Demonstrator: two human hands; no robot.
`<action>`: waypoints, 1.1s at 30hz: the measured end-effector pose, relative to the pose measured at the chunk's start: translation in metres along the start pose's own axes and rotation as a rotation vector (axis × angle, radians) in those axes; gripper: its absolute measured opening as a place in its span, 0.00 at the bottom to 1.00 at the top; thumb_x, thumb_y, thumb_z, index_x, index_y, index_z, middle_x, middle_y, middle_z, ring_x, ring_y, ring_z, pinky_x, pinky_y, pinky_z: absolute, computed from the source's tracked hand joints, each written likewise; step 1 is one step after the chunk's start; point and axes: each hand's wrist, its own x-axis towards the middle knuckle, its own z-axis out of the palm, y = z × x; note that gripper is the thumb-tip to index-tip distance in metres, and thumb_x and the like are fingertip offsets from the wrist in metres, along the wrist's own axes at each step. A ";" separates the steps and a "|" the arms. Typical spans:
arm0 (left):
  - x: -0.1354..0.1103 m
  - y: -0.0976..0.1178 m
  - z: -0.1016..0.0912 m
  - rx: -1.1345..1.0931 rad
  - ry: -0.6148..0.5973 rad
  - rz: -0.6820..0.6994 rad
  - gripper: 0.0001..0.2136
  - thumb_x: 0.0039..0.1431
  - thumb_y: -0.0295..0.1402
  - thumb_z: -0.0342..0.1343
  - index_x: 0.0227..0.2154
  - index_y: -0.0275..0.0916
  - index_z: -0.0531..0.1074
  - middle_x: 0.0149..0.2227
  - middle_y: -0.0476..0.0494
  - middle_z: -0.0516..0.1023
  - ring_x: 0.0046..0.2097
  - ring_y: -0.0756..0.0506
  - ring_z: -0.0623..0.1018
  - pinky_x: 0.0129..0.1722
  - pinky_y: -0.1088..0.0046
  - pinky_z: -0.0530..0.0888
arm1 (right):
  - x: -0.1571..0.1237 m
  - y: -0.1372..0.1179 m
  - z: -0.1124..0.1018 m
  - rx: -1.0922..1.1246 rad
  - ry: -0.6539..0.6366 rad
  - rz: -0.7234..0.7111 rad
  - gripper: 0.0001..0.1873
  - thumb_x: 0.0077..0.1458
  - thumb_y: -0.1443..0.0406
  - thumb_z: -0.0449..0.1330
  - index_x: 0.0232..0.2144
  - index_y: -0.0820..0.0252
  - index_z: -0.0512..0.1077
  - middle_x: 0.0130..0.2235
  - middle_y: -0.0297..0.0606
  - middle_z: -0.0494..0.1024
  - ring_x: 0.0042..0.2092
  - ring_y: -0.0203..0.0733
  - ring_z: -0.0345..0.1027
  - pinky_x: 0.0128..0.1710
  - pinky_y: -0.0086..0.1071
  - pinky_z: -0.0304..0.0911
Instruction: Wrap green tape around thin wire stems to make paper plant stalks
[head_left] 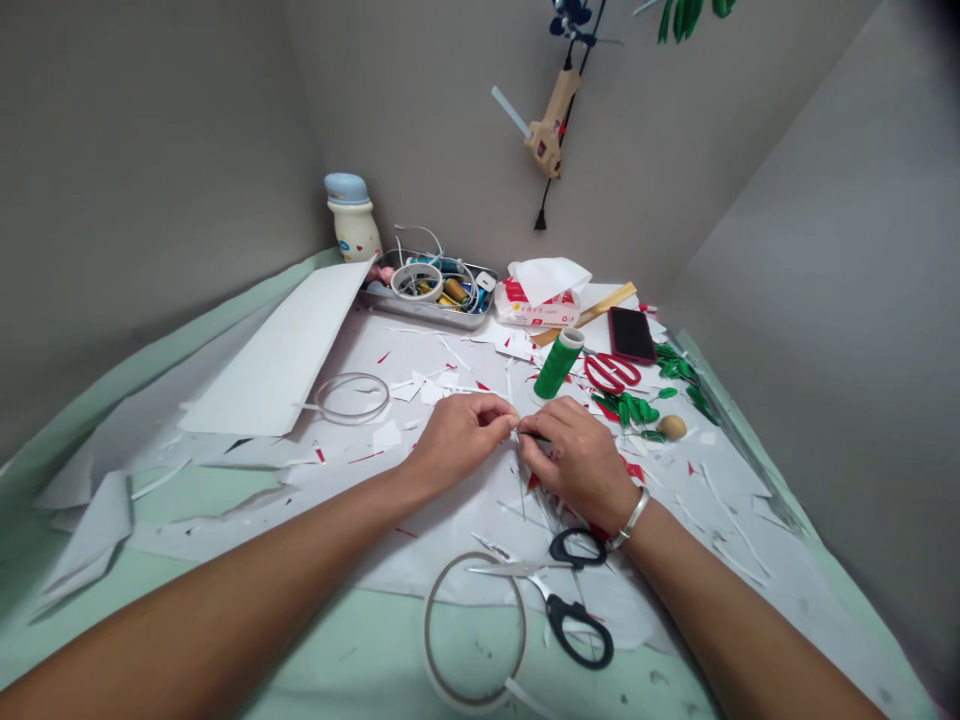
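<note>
Mint-green table cover (360, 650) runs up to a grey wall (150, 200), w/ a hot glue gun (551, 125) hanging on the wall at the back. White paper sheets (277, 350) & scraps lie across the cover. At the far edge: metal tray (427, 310) of cables & tape, tissue pack (536, 305), phone (631, 335). Nearer the hands: green thread spool (559, 365), red scissors (611, 372), green leaves (626, 408). Black-handled scissors (577, 610) lie just beside a clear tape ring (474, 630), near the person. Both forearms reach in from the bottom corners, angled toward mid-table. L hand (461, 440) & R hand (577, 460), bangle (630, 518) on R wrist, nearly meet, fingers curled in. L fingertips (501, 412) & R fingertips (525, 425) pinch a tiny green-and-white piece (525, 435) btwn them, held over the paper, exact form too small to tell
</note>
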 end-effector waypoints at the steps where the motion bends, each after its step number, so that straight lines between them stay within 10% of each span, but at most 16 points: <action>1: 0.000 0.000 0.000 -0.002 -0.001 -0.001 0.09 0.53 0.33 0.53 0.29 0.37 0.77 0.27 0.50 0.79 0.29 0.50 0.73 0.29 0.77 0.66 | 0.000 0.000 0.000 0.003 -0.001 0.004 0.07 0.55 0.69 0.55 0.31 0.61 0.74 0.30 0.39 0.73 0.36 0.42 0.64 0.37 0.35 0.61; 18: 0.001 0.000 -0.002 -0.109 -0.009 -0.076 0.09 0.52 0.35 0.53 0.28 0.36 0.77 0.23 0.50 0.76 0.26 0.51 0.71 0.27 0.78 0.65 | 0.000 0.001 -0.006 0.098 -0.029 0.033 0.06 0.56 0.68 0.56 0.36 0.61 0.73 0.33 0.40 0.73 0.39 0.44 0.62 0.40 0.38 0.61; 33: 0.007 -0.005 -0.010 -0.496 -0.266 -0.267 0.07 0.47 0.35 0.58 0.25 0.36 0.76 0.20 0.52 0.69 0.24 0.53 0.66 0.25 0.76 0.61 | 0.000 0.011 -0.009 0.272 -0.023 -0.093 0.07 0.58 0.68 0.55 0.36 0.59 0.73 0.33 0.39 0.74 0.37 0.42 0.64 0.39 0.36 0.62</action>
